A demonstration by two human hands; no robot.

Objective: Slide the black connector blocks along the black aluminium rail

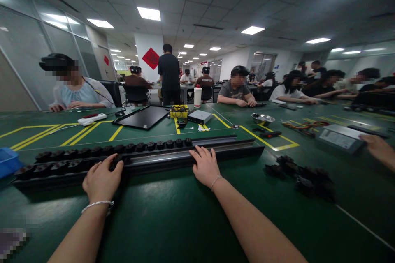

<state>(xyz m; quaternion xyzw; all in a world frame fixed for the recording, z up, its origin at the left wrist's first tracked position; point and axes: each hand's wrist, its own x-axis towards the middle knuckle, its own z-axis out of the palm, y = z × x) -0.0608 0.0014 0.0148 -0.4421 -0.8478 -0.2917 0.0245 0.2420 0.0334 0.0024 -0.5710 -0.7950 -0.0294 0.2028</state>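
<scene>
A long black rail [160, 159] with a shiny metal channel lies across the green table in front of me. Small round black parts fill its left end, and a second row of black parts [132, 148] runs along the back. My left hand [102, 177] is closed at the near rail, thumb and fingers around a black part [115, 162] that they mostly cover. On the rail's right half rests my right hand [206, 166], its fingers stretched out and holding nothing. Loose black parts [304, 176] lie in a pile to the right.
Beyond the rail are a flat black panel [143, 116], a yellow box with cables [179, 111], a silver box [200, 116] and a metal bowl [263, 118]. At right, another person's hand [381, 148] touches a metal unit [341, 138]. A blue bin [8, 161] stands left.
</scene>
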